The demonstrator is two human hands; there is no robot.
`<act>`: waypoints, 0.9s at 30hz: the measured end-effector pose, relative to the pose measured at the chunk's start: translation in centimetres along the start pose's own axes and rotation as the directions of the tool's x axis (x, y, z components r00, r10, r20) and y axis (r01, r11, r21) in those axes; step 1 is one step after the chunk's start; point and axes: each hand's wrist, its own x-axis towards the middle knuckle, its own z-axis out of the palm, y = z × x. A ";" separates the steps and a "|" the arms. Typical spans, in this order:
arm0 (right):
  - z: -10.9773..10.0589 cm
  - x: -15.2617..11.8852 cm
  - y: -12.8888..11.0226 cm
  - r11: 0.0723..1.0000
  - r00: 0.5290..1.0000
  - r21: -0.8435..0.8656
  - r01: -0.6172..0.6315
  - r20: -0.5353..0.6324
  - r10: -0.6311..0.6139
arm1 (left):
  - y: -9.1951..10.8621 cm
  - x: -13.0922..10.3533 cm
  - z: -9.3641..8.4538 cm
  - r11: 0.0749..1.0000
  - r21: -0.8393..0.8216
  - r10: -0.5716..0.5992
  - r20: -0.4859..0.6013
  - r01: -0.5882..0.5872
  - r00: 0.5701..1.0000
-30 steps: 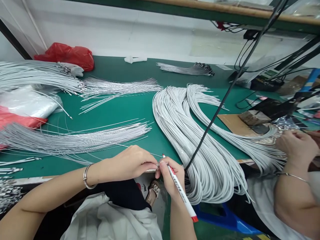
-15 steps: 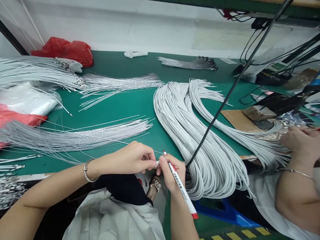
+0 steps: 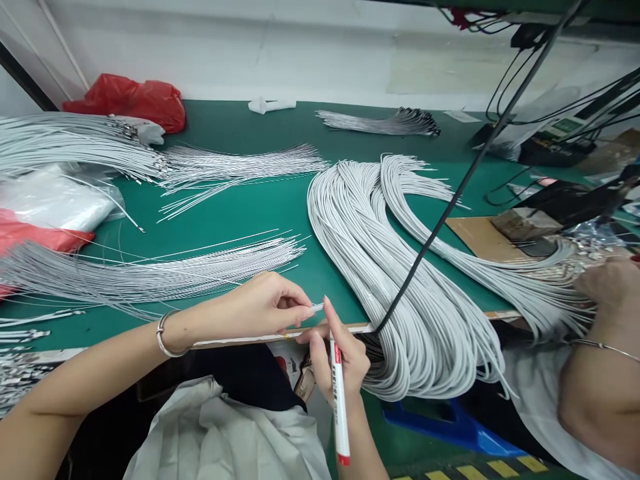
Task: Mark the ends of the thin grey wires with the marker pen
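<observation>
Near the table's front edge, my left hand pinches a small pale piece between thumb and fingertips; what exactly it is stays too small to tell. My right hand is just to the right, its index fingertip touching or almost touching the end of that piece. A white marker with red ends is held in my right hand and points down toward the lap. Behind my left hand lies a bundle of thin wires. A thick bundle of white cables curves over the table edge right of my right hand.
A black rod slants across the view. More wire bundles lie behind, with a red bag and a clear plastic bag at left. Another person's hand is at the far right, by cardboard.
My hands have moved up slightly. The marker has swung to a steeper, more upright angle, and my right index finger has straightened. The other person's arm has shifted slightly right.
</observation>
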 end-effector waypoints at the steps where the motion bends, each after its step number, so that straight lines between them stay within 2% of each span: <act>1: 0.1 -0.1 0.0 1.000 1.000 0.003 -0.007 0.002 0.007 | 0.1 0.0 0.1 1.000 0.006 0.002 -0.006 -0.002 1.000; 10: 0.5 -0.1 0.2 0.996 0.999 -0.081 0.047 0.021 -0.045 | -0.1 0.3 0.4 0.988 0.153 0.026 -0.086 -0.013 0.996; 14: 1.0 -0.4 0.3 0.998 0.999 -0.044 -0.052 0.011 0.053 | -0.2 0.3 0.1 0.980 0.196 0.046 -0.085 -0.029 0.995; 17: 0.6 -0.1 0.4 0.980 0.982 0.068 -0.188 -0.001 0.189 | -0.2 0.1 -0.1 0.972 0.219 0.102 -0.054 -0.088 0.993; 19: 0.0 0.5 0.4 0.962 0.970 0.130 -0.242 0.039 0.239 | -0.1 -0.1 0.0 0.956 0.264 0.137 -0.004 -0.131 0.991; 23: -0.8 1.5 0.1 0.967 0.964 0.131 -0.216 0.187 0.190 | 0.2 -0.5 0.3 0.903 0.399 0.139 0.077 -0.158 0.987; 27: -0.7 1.7 -0.2 0.962 0.969 0.171 -0.213 0.164 0.185 | 0.6 -0.8 0.3 0.927 0.366 0.063 0.077 -0.087 0.995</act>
